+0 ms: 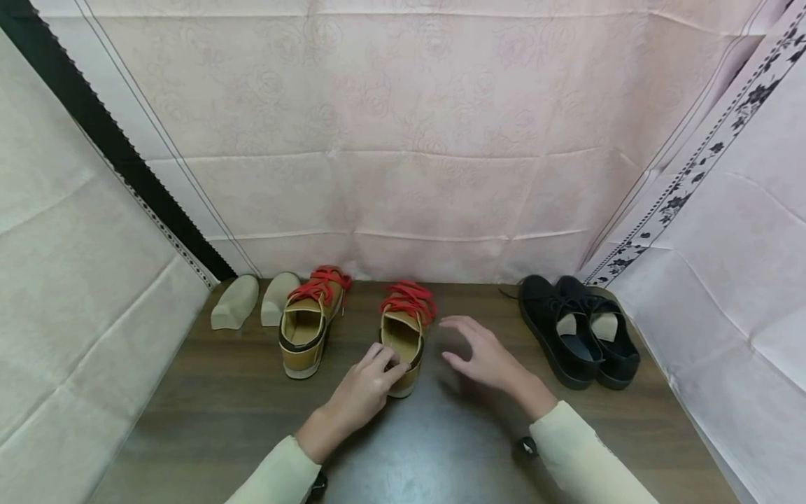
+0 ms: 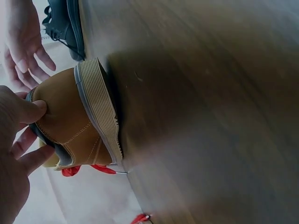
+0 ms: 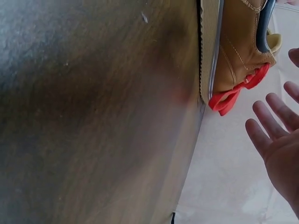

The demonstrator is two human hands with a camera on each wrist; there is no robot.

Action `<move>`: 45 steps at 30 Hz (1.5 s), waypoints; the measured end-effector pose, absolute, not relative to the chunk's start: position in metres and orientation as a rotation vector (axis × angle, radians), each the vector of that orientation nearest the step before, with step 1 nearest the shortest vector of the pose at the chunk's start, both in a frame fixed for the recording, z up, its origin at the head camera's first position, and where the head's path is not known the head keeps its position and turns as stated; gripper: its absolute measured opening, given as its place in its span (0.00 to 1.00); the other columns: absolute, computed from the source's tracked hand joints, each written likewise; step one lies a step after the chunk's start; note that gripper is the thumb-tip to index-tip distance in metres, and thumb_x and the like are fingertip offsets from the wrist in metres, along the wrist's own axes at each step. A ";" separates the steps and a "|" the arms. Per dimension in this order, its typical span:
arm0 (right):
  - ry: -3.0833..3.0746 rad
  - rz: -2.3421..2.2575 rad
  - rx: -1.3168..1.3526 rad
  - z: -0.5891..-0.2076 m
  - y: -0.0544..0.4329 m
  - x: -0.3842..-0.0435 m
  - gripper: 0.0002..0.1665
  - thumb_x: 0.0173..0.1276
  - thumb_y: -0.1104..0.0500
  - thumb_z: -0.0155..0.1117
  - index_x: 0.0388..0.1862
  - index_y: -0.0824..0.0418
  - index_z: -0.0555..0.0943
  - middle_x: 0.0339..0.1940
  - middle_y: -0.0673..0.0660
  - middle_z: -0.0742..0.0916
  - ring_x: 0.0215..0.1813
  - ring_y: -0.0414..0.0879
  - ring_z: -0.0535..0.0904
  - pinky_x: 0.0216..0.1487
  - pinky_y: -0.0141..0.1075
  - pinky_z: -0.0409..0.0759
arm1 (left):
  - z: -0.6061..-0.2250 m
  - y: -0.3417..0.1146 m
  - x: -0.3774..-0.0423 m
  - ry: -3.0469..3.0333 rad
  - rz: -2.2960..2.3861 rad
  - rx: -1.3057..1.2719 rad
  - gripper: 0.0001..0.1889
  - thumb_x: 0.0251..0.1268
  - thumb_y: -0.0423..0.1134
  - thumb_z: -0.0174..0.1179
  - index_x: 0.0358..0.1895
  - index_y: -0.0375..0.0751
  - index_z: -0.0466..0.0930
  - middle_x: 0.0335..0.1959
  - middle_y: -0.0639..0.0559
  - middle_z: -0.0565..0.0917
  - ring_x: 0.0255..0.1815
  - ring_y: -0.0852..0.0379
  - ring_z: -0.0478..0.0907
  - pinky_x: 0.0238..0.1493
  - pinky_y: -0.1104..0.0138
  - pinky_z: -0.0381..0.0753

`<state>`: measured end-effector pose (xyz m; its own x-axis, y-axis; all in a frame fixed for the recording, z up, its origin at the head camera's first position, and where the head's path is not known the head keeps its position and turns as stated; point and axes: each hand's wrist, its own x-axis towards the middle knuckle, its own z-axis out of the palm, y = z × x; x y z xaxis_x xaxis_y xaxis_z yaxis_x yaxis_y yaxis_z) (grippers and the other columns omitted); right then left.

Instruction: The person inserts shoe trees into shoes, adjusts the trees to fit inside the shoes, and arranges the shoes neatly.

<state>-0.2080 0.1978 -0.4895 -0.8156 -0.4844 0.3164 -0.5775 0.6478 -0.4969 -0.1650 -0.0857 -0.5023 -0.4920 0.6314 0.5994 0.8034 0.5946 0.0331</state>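
A tan shoe with red laces [image 1: 409, 301] stands on the wooden floor, toe toward the back wall. My left hand [image 1: 362, 388] pinches its heel collar; the left wrist view shows the thumb on the outside of the brown heel [image 2: 63, 105] and fingers over the dark padded rim. To the right of this shoe, my right hand [image 1: 485, 357] is held with fingers spread and relaxed, apart from it. In the right wrist view, those fingers [image 3: 275, 112] hold nothing. The matching tan shoe [image 1: 302, 360] stands to the left.
Two pale toe-shaped inserts [image 1: 236, 304] lie at the far left, the right one [image 1: 279, 297] beside the left tan shoe. A pair of black lace-up shoes [image 1: 554, 336] stands at the right, with pale inserts [image 1: 604, 326] inside. Patterned cloth walls [image 1: 441, 196] border the floor.
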 end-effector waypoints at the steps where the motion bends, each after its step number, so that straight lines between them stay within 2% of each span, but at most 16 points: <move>1: -2.699 0.934 0.866 -0.490 0.198 -0.208 0.32 0.67 0.54 0.74 0.69 0.54 0.77 0.68 0.52 0.80 0.70 0.51 0.77 0.68 0.51 0.78 | -0.502 -0.084 -0.165 -2.288 -0.418 -1.138 0.24 0.50 0.17 0.66 0.50 0.44 0.89 0.44 0.50 0.80 0.47 0.53 0.75 0.29 0.68 0.82; 8: -2.711 1.077 0.753 -0.492 0.200 -0.204 0.30 0.66 0.53 0.76 0.66 0.51 0.78 0.62 0.53 0.83 0.63 0.48 0.81 0.63 0.47 0.82 | -0.501 -0.073 -0.164 -2.272 -0.389 -1.157 0.21 0.52 0.19 0.66 0.48 0.43 0.89 0.43 0.50 0.80 0.44 0.54 0.75 0.30 0.67 0.82; 16: -2.739 1.164 0.646 -0.491 0.200 -0.202 0.30 0.66 0.54 0.77 0.65 0.58 0.79 0.58 0.58 0.83 0.59 0.52 0.82 0.60 0.52 0.83 | -0.498 -0.059 -0.163 -2.278 -0.368 -1.182 0.19 0.56 0.20 0.65 0.48 0.43 0.90 0.42 0.50 0.81 0.43 0.55 0.75 0.34 0.67 0.82; 20: -2.754 1.183 0.618 -0.490 0.201 -0.201 0.29 0.67 0.54 0.76 0.65 0.57 0.79 0.56 0.58 0.83 0.58 0.54 0.83 0.59 0.53 0.83 | -0.497 -0.051 -0.162 -2.282 -0.369 -1.195 0.19 0.56 0.19 0.64 0.48 0.43 0.89 0.42 0.50 0.80 0.42 0.55 0.75 0.36 0.67 0.82; 27: -2.782 1.156 0.584 -0.488 0.206 -0.198 0.29 0.67 0.54 0.76 0.65 0.55 0.78 0.56 0.58 0.83 0.57 0.51 0.83 0.58 0.49 0.84 | -0.492 -0.038 -0.156 -2.286 -0.348 -1.205 0.19 0.55 0.21 0.65 0.47 0.43 0.89 0.41 0.51 0.80 0.42 0.56 0.75 0.36 0.66 0.80; 40: -2.770 1.105 0.537 -0.483 0.209 -0.195 0.28 0.64 0.56 0.78 0.61 0.55 0.80 0.51 0.52 0.83 0.53 0.47 0.83 0.54 0.47 0.85 | -0.492 -0.020 -0.145 -2.272 -0.283 -1.193 0.08 0.66 0.32 0.66 0.45 0.47 0.89 0.40 0.53 0.79 0.42 0.57 0.75 0.33 0.66 0.79; 45: -2.768 1.071 0.524 -0.482 0.210 -0.194 0.27 0.62 0.56 0.79 0.59 0.55 0.80 0.48 0.51 0.83 0.50 0.46 0.83 0.50 0.44 0.84 | -0.491 -0.015 -0.140 -2.277 -0.266 -1.201 0.08 0.67 0.32 0.66 0.44 0.48 0.89 0.41 0.54 0.79 0.42 0.57 0.75 0.33 0.66 0.78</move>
